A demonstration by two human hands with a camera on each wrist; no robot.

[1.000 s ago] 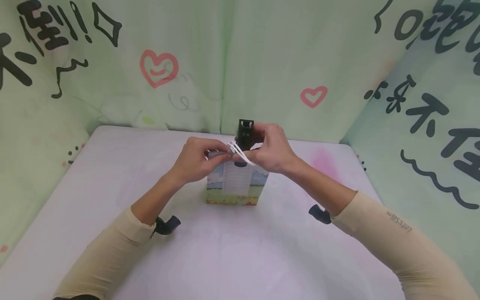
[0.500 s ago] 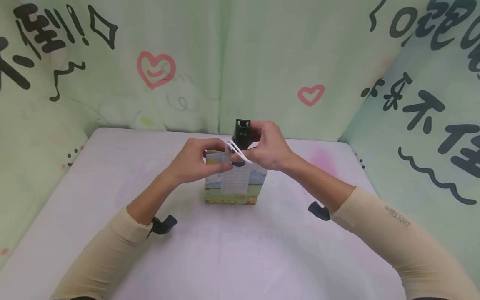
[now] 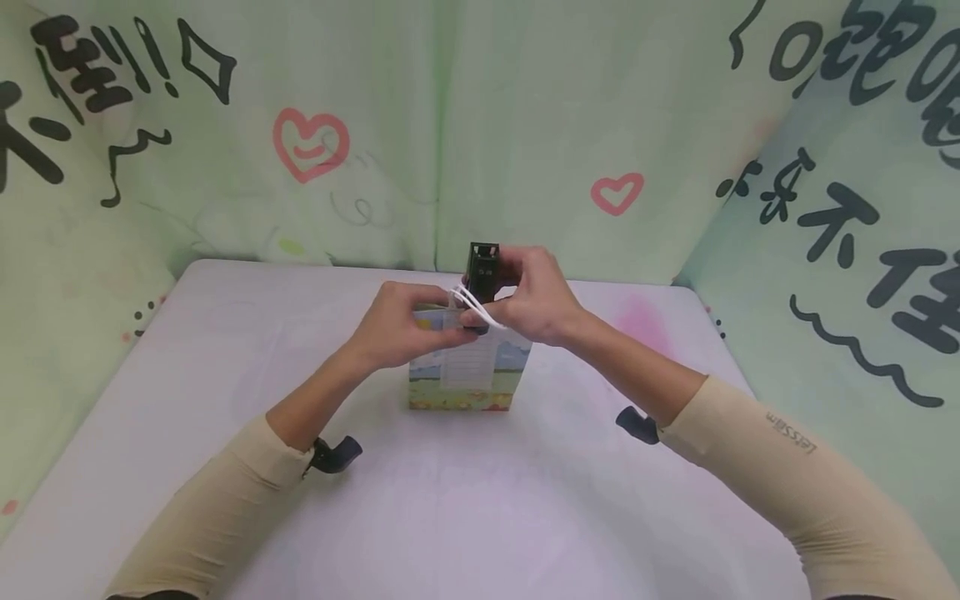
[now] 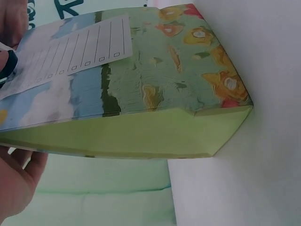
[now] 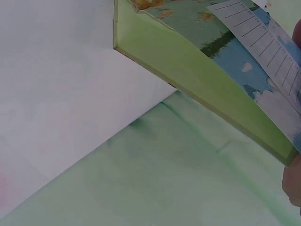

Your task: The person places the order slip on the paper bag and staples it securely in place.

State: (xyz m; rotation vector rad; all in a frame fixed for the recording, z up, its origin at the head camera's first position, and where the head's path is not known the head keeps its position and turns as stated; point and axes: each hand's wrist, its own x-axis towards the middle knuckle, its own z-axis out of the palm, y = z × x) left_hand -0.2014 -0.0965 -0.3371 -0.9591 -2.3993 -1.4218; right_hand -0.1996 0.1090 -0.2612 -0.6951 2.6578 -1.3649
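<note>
A tent-shaped card stand (image 3: pixel 461 396), painted with sky, grass and flowers, stands upright on the table. A lined white slip with small boxes (image 4: pixel 96 44) lies against its front. At its top, my right hand (image 3: pixel 540 300) grips an upright black stapler-like tool (image 3: pixel 482 271), whose rounded lower end shows in front of the card. Thin white loops (image 3: pixel 476 305) cross between this tool and my right thumb. My left hand (image 3: pixel 397 325) pinches the stand's top left edge, thumb in front and fingers behind; the thumb tip reaches the tool's lower end.
The stand's pale green inside (image 4: pixel 136 136) shows from the open side in the left wrist view. A white cloth-covered table (image 3: pixel 450 508) spreads around it. Green curtains (image 3: pixel 375 192) with hearts and lettering hang behind the table and along its sides.
My left thumb has come away from the white loops and slid right along the card's front to the tool's lower end. The right hand keeps its grip.
</note>
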